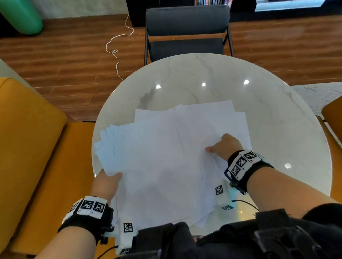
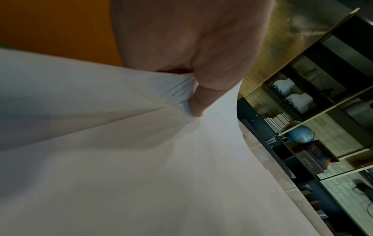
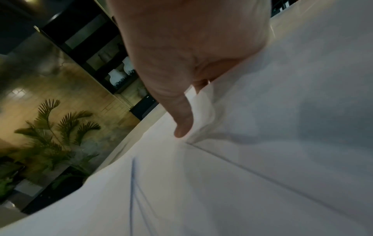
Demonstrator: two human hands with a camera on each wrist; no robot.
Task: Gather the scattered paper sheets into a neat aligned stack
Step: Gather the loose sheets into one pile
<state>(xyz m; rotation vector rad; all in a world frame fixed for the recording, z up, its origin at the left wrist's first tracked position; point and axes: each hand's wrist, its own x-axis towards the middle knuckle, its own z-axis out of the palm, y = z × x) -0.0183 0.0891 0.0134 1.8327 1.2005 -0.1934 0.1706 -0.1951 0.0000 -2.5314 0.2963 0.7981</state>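
So I'm mid-gather here: the paper sheets (image 1: 168, 151) sit bunched but fanned out on the near half of the round marble table (image 1: 269, 101). My left hand (image 1: 106, 184) pinches the left edge of the pile, thumb on top, and my right hand (image 1: 224, 146) clamps a few sheets on the right side. Next I reckon both hands need to squeeze inward and tap the edges square.

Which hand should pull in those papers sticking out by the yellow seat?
Probably the left hand. It already pinches the paper sheets at the fanned-out left edge, beside the yellow seat. The right hand grips the pile's opposite side.
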